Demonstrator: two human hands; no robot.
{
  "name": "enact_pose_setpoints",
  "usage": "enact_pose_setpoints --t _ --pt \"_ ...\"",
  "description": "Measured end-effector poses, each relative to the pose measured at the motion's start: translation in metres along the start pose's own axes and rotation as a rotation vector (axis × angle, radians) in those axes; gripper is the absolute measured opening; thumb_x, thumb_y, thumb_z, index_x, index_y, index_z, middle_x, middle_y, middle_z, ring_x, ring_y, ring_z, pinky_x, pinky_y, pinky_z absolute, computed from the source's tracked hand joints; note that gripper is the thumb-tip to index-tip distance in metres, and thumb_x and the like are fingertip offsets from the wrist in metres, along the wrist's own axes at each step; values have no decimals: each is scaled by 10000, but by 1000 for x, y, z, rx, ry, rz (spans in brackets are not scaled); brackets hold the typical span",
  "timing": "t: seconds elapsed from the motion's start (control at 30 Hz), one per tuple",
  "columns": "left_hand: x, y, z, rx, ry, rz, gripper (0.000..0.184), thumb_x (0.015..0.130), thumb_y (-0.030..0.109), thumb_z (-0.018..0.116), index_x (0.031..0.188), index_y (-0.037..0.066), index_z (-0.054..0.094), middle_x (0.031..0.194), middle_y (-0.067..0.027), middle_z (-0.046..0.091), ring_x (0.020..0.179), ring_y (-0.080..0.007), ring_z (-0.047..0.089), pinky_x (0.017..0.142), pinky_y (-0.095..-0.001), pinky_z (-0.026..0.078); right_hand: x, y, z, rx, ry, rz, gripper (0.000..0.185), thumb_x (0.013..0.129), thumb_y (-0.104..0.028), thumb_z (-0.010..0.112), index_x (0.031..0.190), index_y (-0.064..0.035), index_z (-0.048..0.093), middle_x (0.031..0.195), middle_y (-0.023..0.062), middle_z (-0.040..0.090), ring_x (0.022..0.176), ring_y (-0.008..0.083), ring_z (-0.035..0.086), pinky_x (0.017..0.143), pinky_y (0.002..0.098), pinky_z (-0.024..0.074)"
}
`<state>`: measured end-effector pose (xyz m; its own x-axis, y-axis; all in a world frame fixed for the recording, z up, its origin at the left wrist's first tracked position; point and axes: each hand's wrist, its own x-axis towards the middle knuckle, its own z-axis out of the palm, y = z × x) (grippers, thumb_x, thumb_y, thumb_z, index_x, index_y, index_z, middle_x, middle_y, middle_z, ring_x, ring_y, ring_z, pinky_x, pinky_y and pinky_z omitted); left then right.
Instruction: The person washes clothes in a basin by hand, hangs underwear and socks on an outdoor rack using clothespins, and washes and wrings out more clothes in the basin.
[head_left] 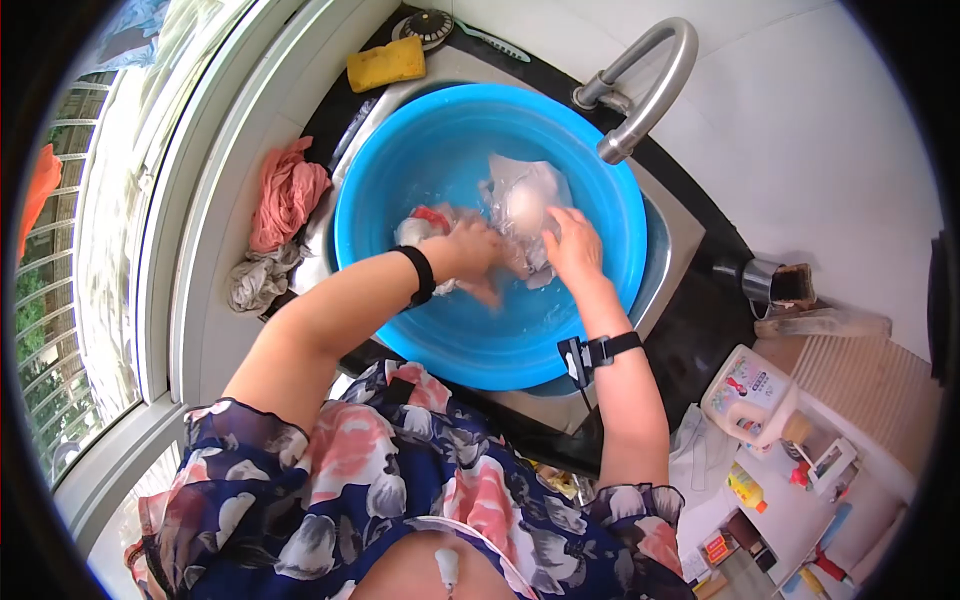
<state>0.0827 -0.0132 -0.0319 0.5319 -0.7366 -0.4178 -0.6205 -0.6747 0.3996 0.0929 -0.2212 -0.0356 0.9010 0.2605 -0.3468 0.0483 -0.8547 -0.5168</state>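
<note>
A large blue basin [380,180] with water in it sits in a metal sink. In its middle lies wet, pale, thin cloth [540,185], bulging up in a rounded lump. My left hand [478,252] is blurred by motion over bunched white and red cloth [425,225] in the left half of the basin; its fingers are smeared. My right hand [575,245] touches the right edge of the pale cloth, with its fingers apart and bent downward. Whether it pinches any cloth is not visible. Both wrists wear black straps.
A grey faucet [655,95] arches over the basin's upper right rim. A yellow sponge [386,65] and drain strainer [430,28] lie behind it. Pink cloth [287,195] and grey cloth [262,278] lie left. A detergent bottle [750,395] and metal cup [762,281] stand right.
</note>
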Motion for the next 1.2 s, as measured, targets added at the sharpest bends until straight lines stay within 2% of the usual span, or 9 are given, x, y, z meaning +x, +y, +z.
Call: enact_pose_setpoints --t 0.13,0.33,0.47,0.6,0.73,0.87,0.93,1.13,1.2 --pt "4 5 40 337 -442 67 600 781 462 629 1294 160 554 1252 -121 595 1143 -339 556 1050 -553 278 7 1 25 -157 110 109 590 788 -231 719 1309 -68 497 1408 213 402 1228 394 459 994 428 422" --pt "-9 -35 87 377 -168 -216 415 835 273 585 1214 106 606 1233 -130 605 1054 -340 614 969 -506 400 22 41 22 329 -95 304 655 772 -104 673 1369 -7 420 1354 270 454 1271 397 437 1031 403 396" --pt "28 -30 -11 -246 -250 -221 665 866 401 575 1385 27 394 1172 -242 601 985 -382 632 837 -457 497 15 59 30 1022 199 441 645 862 -332 572 1347 62 414 1346 282 468 1255 384 463 1029 398 384" --pt "63 -17 0 -1058 62 -702 819 871 637 485 1437 67 324 1326 -257 501 1175 -423 524 978 -528 405 24 40 73 649 300 838 805 895 -534 500 1416 48 306 1400 260 418 1275 404 430 1042 426 363" --pt "88 -1 23 -1813 0 -1005 900 838 789 306 1484 164 290 1557 -186 161 1444 -335 121 1088 -655 21 33 22 78 1154 524 555 747 809 -431 703 1297 58 420 1275 241 514 1138 349 535 938 397 441" --pt "89 -13 25 -2395 -100 -697 827 868 742 344 1413 124 404 1426 -179 423 1302 -343 413 1086 -576 252 23 -36 34 641 502 115 466 767 -299 788 1009 26 560 985 140 630 883 203 593 758 351 495" --pt "103 -28 40 -2719 14 19 636 930 602 423 1302 92 499 1218 -167 588 1081 -295 590 982 -482 434 11 -57 22 686 517 56 434 765 -297 788 964 15 562 910 137 636 821 217 605 729 358 495" --pt "72 -20 26 -2515 -90 361 363 997 226 457 1288 9 459 1170 -98 579 933 -151 600 769 -297 510 -22 -91 22 793 614 -120 314 783 -272 770 821 -23 583 748 165 649 678 284 647 626 371 501" --pt "69 -8 32 -2738 -114 233 310 949 252 498 1096 -5 590 857 -103 617 765 -247 629 746 -393 527 -30 -93 21 728 605 -100 238 795 -140 746 783 -3 553 702 131 606 645 185 579 612 319 477"
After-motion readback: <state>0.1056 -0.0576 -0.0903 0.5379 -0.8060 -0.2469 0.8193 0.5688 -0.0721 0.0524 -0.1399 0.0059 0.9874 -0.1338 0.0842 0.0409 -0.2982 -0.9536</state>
